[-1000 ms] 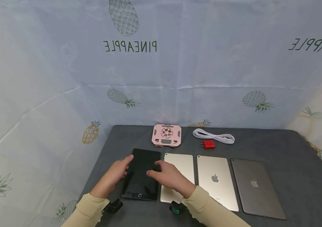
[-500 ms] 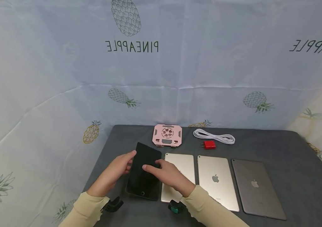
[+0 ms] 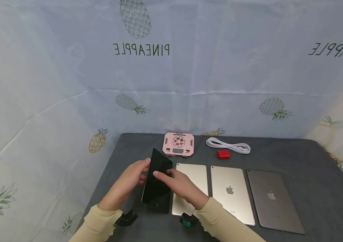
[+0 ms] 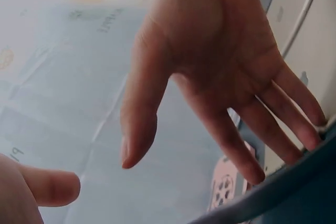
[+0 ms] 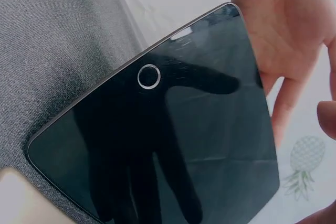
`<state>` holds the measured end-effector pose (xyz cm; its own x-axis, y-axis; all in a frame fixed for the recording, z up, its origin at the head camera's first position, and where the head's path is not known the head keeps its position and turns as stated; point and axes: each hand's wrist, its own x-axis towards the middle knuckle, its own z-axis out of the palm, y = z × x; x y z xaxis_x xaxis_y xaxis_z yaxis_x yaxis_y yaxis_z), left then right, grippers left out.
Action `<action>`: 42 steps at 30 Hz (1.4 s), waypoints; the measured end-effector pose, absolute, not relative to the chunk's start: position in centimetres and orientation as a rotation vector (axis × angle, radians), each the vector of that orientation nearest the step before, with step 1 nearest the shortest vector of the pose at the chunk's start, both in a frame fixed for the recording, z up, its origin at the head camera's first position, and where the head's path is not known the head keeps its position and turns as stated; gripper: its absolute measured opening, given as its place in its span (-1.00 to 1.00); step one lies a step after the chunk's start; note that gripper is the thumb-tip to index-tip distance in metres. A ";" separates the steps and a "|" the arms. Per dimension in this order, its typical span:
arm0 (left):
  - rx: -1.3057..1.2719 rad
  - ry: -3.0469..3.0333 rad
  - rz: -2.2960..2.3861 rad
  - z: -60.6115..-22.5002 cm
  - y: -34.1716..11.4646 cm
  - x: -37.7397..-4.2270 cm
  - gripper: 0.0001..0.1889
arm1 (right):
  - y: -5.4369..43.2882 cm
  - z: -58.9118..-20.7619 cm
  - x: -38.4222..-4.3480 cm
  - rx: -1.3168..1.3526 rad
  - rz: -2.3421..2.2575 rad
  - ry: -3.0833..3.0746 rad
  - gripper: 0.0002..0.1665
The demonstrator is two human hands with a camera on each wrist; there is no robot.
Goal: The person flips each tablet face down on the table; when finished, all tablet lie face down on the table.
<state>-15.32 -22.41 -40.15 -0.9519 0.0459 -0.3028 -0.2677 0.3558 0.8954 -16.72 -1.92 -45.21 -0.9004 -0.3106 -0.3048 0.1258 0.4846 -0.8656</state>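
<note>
A tablet (image 3: 158, 188) with a black screen and a round home button is tilted, its left side raised off the grey table. My left hand (image 3: 131, 177) is at that raised left edge; in the right wrist view its fingers (image 5: 286, 100) run straight behind the tablet. My right hand (image 3: 181, 185) is at the opposite edge. In the left wrist view the right hand (image 4: 215, 61) shows its palm, with nearly straight fingers reaching the tablet's edge and the thumb apart from the screen. The left thumb (image 4: 58, 186) stands clear of the tablet there.
Right of the black-screened tablet lie two gold tablets (image 3: 192, 171) (image 3: 233, 195) and a dark grey tablet (image 3: 275, 205), backs up. Behind them are a pink stand (image 3: 178, 144), a red charger plug (image 3: 223, 154) and a coiled white cable (image 3: 229, 146). A pineapple-print curtain (image 3: 220, 74) hangs behind the table.
The tablet, flat a second ago, has its left side raised and leans steeply now. My left hand has moved right and away from me with that edge; my right hand has barely moved.
</note>
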 end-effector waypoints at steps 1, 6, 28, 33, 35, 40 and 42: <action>-0.197 2.338 1.639 -40.2 -22.2 -15.3 -0.22 | -1.9 -45.3 -16.8 -0.152 -1.404 2.307 0.21; -0.165 2.309 1.673 -40.1 -21.3 -15.0 -0.21 | -1.8 -45.5 -17.0 -0.142 -1.425 2.291 0.20; -0.109 2.286 1.760 -40.5 -19.8 -14.3 -0.32 | -1.4 -45.0 -16.6 -0.175 -1.506 2.306 0.14; -0.119 2.241 1.820 -40.7 -19.5 -14.3 -0.31 | -1.3 -44.6 -16.3 -0.187 -1.487 2.408 0.14; -0.125 2.230 1.832 -40.8 -19.3 -14.3 -0.31 | -1.2 -44.3 -16.3 -0.199 -1.502 2.433 0.11; -0.137 2.225 1.818 -41.0 -19.0 -14.4 -0.27 | -1.1 -44.1 -16.3 -0.234 -1.532 2.474 0.01; -0.145 2.224 1.801 -41.3 -18.9 -14.5 -0.23 | -1.0 -44.0 -16.3 -0.236 -1.538 2.483 -0.02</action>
<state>-14.52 -18.87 -41.31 -0.9569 0.0944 -0.2745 -0.2489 0.2198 0.9433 -16.35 -1.02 -44.03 -0.9649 -0.2453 -0.0943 -0.0249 0.4424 -0.8965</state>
